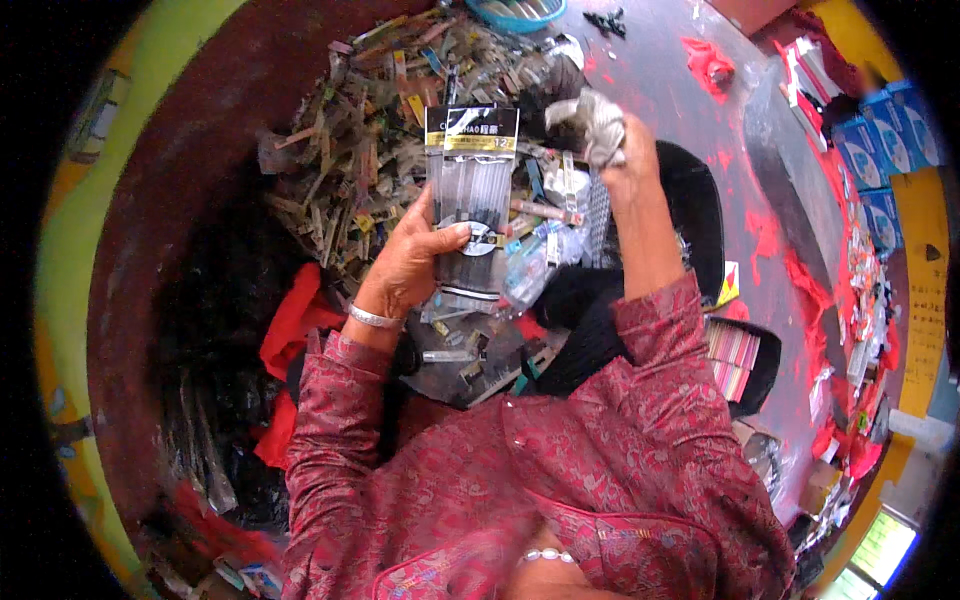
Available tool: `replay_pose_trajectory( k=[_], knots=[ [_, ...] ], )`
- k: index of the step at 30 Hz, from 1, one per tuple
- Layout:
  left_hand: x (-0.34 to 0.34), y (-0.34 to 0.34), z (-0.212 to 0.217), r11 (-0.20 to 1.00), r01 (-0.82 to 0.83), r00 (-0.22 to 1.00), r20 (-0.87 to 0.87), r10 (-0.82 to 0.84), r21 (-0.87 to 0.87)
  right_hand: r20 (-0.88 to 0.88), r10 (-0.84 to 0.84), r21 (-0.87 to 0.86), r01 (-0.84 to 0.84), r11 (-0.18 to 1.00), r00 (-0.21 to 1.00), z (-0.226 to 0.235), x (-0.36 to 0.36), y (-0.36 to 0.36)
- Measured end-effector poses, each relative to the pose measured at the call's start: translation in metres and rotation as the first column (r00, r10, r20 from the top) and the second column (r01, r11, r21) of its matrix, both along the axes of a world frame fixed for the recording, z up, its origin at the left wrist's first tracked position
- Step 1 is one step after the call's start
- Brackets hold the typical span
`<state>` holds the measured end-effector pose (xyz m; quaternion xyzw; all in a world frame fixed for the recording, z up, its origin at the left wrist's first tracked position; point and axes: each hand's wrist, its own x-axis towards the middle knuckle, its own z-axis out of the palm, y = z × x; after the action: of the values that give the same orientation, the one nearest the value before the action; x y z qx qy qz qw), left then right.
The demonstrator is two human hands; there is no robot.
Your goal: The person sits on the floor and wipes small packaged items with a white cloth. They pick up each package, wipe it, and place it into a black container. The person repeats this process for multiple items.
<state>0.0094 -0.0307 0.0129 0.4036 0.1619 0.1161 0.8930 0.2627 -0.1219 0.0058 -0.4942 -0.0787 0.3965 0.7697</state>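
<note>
My left hand (408, 250) grips two overlapping clear plastic packets (475, 185) with black headers, the thumb pressed on the front one. Inside are several slim grey sticks with dark ends, which look like pens or refills. To the right and a little higher, my right hand (638, 158) is closed around a crumpled whitish-grey cloth (598, 125). The cloth and packets are apart. Behind and beneath both hands spreads a big heap of loose wrappers and narrow packets (340, 170).
A blue basket (520, 14) stands at the far edge. To the right lie a black tray (690, 200) and a black holder with striped cards (733, 355). Blue-and-white packs (880, 140) are stacked at far right. Red scraps (708, 65) lie on the dark surface; black plastic (215, 330) is at left.
</note>
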Motion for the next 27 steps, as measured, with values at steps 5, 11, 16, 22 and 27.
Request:
replay_pose_trajectory(
  k=[5,11,16,22,27],
  knots=[
    [0.001,0.004,0.006,0.998,-0.062,0.996,0.062,0.063,-0.009,-0.437,0.558,0.471,-0.350,0.810,0.706,-0.018,-0.048,0.022],
    [0.002,0.008,-0.009,0.978,-0.054,0.998,-0.025,0.060,0.202,-0.112,0.462,0.113,-0.451,0.885,0.880,0.014,-0.093,0.030],
    [0.002,0.003,-0.007,0.983,0.047,0.995,-0.091,-0.031,0.178,-0.013,0.293,-0.053,-0.293,0.955,0.956,0.002,-0.089,0.031],
    [0.001,0.003,-0.014,0.986,0.074,0.997,-0.014,-0.072,0.152,-0.172,0.275,0.181,-0.244,0.953,0.946,0.003,-0.053,0.032],
    [0.000,0.009,-0.015,0.996,0.025,0.995,-0.095,-0.017,0.082,0.303,-0.165,0.220,0.099,0.970,0.939,0.031,-0.045,0.017]
  ],
)
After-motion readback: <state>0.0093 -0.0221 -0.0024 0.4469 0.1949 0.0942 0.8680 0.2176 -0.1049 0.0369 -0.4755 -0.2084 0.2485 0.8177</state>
